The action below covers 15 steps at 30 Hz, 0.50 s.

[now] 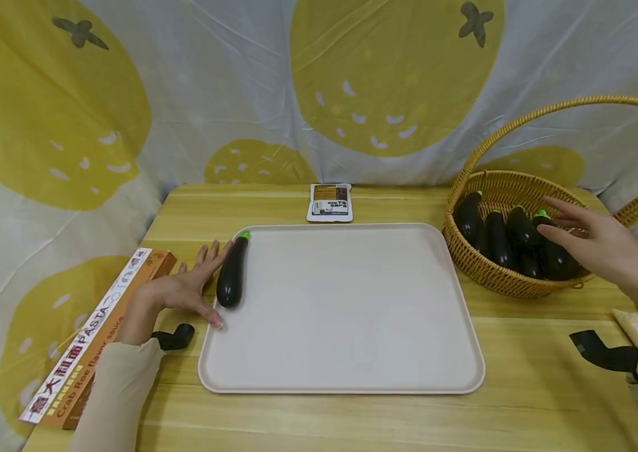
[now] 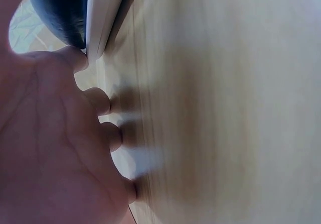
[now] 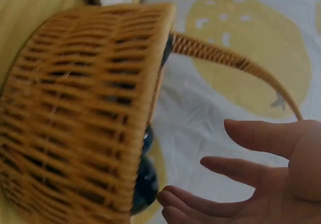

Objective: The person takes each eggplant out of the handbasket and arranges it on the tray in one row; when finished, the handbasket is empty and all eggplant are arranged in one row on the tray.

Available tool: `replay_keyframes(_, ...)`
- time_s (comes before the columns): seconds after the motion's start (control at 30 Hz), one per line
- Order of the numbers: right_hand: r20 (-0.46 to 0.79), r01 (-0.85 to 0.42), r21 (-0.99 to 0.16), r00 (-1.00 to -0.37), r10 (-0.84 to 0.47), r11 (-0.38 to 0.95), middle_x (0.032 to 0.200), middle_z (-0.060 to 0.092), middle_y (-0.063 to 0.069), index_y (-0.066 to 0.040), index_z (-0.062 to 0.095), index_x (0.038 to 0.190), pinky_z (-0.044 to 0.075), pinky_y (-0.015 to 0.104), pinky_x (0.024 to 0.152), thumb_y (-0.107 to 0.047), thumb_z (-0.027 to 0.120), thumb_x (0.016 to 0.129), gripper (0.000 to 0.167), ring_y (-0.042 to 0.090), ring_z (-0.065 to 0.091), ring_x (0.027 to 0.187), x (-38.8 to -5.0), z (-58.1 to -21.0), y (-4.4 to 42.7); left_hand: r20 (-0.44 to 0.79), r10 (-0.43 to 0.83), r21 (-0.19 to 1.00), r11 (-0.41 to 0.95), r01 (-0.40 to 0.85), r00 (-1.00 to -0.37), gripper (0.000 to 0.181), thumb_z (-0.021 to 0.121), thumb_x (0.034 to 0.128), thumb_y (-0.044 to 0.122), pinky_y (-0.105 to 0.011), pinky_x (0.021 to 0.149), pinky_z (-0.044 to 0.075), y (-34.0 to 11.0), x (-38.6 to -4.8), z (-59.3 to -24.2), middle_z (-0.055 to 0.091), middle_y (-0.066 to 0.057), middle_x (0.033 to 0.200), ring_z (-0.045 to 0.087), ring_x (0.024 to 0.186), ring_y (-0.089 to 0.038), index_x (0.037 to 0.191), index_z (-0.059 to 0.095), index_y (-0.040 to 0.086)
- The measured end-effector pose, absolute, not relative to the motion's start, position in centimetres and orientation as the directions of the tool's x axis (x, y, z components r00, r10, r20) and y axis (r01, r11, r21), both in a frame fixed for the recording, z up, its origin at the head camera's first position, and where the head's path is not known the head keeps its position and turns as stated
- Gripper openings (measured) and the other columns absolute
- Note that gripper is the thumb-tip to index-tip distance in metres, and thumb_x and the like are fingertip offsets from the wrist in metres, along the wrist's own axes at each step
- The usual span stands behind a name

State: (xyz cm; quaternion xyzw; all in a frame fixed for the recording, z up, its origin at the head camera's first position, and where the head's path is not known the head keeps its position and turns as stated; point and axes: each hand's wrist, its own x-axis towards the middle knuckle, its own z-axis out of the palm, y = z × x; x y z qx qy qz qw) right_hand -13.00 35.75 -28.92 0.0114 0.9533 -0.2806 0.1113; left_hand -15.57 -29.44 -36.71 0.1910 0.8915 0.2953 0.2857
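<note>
One dark eggplant point(image 1: 232, 271) with a green stem end lies along the left side of the white tray point(image 1: 352, 307). My left hand point(image 1: 186, 292) is spread at the tray's left edge beside that eggplant, its thumb over the rim and its fingertips near the stem end. In the left wrist view, several fingertips of the left hand point(image 2: 55, 133) rest on the wooden table. Over the wicker basket point(image 1: 499, 282) reaches my right hand point(image 1: 601, 238), fingers extended and holding nothing. Several eggplants point(image 1: 499, 242) lie inside the basket, partly hidden by its wall and the hand.
An orange pasta box point(image 1: 93, 339) lies at the table's left edge. A small flat packet point(image 1: 330, 202) sits behind the tray, near the cloth backdrop point(image 1: 228, 75). The tall basket handle point(image 1: 567, 107) arches above the right side. A pale bag point(image 1: 629, 326) lies partly behind the right forearm.
</note>
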Motion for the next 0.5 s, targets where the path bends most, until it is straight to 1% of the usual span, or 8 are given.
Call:
replay_keyframes(0.1,-0.240,0.117,-0.524,-0.971,-0.015,0.844,0.163,0.008,0.044,-0.015,-0.005,0.166,0.031,0.082,0.098,-0.051,0.032,0.111,0.075,0.070,0.022,0.139,-12.9,-29.4,36.7,-0.397,0.507,0.632,0.755,0.172,-0.765,0.154,0.098,0.0642,0.041,-0.085,0.107,-0.019,-29.4,-15.6,-36.6,-0.033,-0.029,0.164,-0.034,0.150,-0.052,0.166,-0.015,0.017)
replay_keyframes(0.17,-0.255,0.139,-0.518,-0.967,0.003,0.844,0.161,0.008,0.046,-0.014,-0.005,0.166,0.031,0.083,0.098,-0.051,0.031,0.111,0.076,0.070,0.021,0.139,-12.9,-29.8,37.1,-0.396,0.505,0.631,0.757,0.172,-0.767,0.154,0.098,0.0642,0.042,-0.085,0.107,-0.019,-29.4,-15.6,-36.6,-0.033,-0.029,0.164,-0.034,0.150,-0.052,0.166,-0.015,0.017)
replay_keyframes(0.23,-0.270,0.158,-0.511,-0.963,0.017,0.845,0.159,0.011,0.049,-0.014,-0.006,0.166,0.031,0.083,0.098,-0.052,0.029,0.110,0.076,0.070,0.022,0.138,-13.0,-30.1,37.4,-0.394,0.505,0.631,0.756,0.174,-0.768,0.154,0.098,0.0642,0.042,-0.085,0.107,-0.019,-29.4,-15.6,-36.6,-0.032,-0.029,0.164,-0.034,0.150,-0.053,0.166,-0.015,0.017)
replay_keyframes(0.37,-0.276,0.186,-0.479,-0.960,0.054,0.858,0.153,0.018,0.052,-0.010,-0.006,0.165,0.033,0.082,0.097,-0.052,0.029,0.110,0.077,0.070,0.025,0.134,-13.2,-30.7,37.9,-0.394,0.502,0.630,0.757,0.171,-0.770,0.154,0.098,0.0637,0.042,-0.085,0.107,-0.018,-29.4,-15.6,-36.8,-0.032,-0.028,0.165,-0.034,0.150,-0.053,0.166,-0.015,0.018)
replay_keyframes(0.5,-0.243,0.182,-0.444,-0.967,0.077,0.877,0.147,0.027,0.053,-0.004,-0.001,0.164,0.039,0.078,0.091,-0.046,0.030,0.112,0.075,0.070,0.033,0.126,-13.4,-31.1,37.9,-0.397,0.496,0.630,0.759,0.164,-0.772,0.155,0.098,0.0633,0.042,-0.084,0.108,-0.019,-29.5,-15.6,-36.8,-0.033,-0.028,0.165,-0.034,0.150,-0.052,0.166,-0.015,0.018)
